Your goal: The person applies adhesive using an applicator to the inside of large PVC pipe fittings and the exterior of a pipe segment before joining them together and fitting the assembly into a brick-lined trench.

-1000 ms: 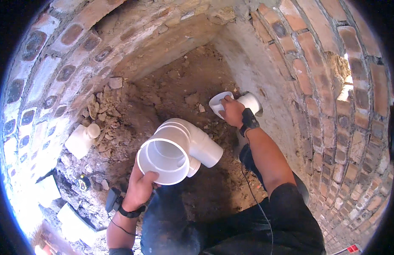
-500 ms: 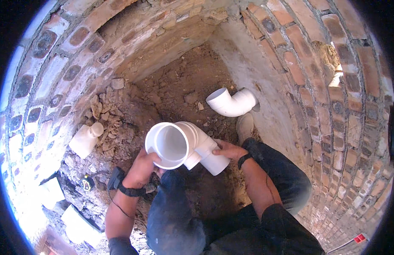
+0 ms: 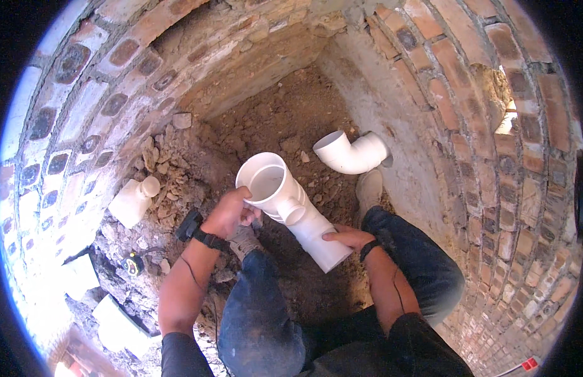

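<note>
One white pipe fitting (image 3: 311,227); left hand (image 3: 231,211) grips its rim; right hand (image 3: 353,239), its narrower end.

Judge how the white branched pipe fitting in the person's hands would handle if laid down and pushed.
The white pipe fitting is probably stiff: its outline shows no sag between left hand and right hand. Its open, hollow mouth suggests it's light for its size. The rounded body might roll, though the side branch would likely check it.

Free passage over the dirt (image 3: 276,116) beyond the pipe fitting (image 3: 309,230) — white elbow (image 3: 351,155) and grey wall (image 3: 398,119) block the right.
</note>
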Demonstrator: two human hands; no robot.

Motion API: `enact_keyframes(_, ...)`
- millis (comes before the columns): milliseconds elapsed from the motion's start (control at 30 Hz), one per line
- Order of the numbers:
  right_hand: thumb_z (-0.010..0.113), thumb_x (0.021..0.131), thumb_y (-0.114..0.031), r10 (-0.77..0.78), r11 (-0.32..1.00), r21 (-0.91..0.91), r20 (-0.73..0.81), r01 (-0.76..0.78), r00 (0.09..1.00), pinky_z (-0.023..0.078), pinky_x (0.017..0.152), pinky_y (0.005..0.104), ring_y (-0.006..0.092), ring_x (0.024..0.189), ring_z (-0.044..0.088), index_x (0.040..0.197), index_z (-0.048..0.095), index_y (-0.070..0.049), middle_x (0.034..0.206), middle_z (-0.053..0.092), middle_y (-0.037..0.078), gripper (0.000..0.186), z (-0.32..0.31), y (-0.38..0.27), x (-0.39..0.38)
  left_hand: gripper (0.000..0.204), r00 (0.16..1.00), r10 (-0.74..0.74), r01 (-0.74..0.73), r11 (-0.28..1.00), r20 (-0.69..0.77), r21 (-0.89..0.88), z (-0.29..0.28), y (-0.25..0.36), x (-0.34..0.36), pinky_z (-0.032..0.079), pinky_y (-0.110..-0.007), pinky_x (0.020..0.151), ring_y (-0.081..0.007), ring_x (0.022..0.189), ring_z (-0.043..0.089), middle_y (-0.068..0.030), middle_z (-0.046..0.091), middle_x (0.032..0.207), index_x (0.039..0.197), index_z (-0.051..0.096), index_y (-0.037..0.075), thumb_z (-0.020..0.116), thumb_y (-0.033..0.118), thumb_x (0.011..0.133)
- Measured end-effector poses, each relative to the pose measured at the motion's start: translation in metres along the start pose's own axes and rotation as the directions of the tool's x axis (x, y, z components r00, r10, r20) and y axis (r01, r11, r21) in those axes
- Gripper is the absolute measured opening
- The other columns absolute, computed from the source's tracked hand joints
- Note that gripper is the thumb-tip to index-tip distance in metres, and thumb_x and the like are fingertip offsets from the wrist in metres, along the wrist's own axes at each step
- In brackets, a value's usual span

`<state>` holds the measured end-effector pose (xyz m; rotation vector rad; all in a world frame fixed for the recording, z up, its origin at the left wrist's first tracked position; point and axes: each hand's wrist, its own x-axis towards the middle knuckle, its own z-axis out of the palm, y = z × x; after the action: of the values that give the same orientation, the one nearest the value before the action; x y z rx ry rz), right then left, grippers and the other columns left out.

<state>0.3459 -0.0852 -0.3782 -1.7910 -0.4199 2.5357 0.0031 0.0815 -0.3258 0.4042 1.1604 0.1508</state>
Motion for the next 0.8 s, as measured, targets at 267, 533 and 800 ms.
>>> enact_keyframes(267,0.069,0.087,-0.051,0.088,0.989,-0.126,0.094,-0.076,0.992,0.049,0.095,0.0348,0.0230,0.110,0.064,0.141,0.047,-0.001,0.124,0.065,0.014,0.077,-0.004,-0.009,-0.010,0.034,0.986,-0.035,0.026,0.998,-0.164,-0.058,0.001,-0.012,0.026,0.037,-0.027,0.048,-0.0144,0.053,0.050,-0.0084,0.063,0.070,0.102,0.059,0.006,0.041,0.034,0.099)
enact_keyframes(533,0.069,0.086,-0.052,0.084,0.993,-0.085,0.070,-0.078,0.994,0.049,0.093,0.0349,0.0226,0.108,0.064,0.138,0.051,-0.001,0.122,0.066,0.013,0.075,-0.013,-0.008,-0.018,0.043,0.968,-0.009,-0.007,0.998,-0.252,-0.062,0.020,-0.029,0.046,0.046,-0.029,0.050,-0.0142,0.053,0.055,-0.0086,0.065,0.071,0.100,0.060,0.001,0.043,0.040,0.100)
enact_keyframes(800,0.069,0.086,-0.053,0.127,0.986,-0.113,0.002,-0.126,0.992,0.049,0.091,0.0353,0.0228,0.108,0.064,0.138,0.052,-0.002,0.121,0.067,0.012,0.075,-0.026,-0.003,-0.013,0.048,0.937,0.077,-0.007,0.979,-0.340,0.202,0.027,-0.026,0.054,0.049,-0.031,0.049,-0.0157,0.055,0.063,-0.0098,0.065,0.067,0.097,0.061,-0.003,0.046,0.042,0.100)
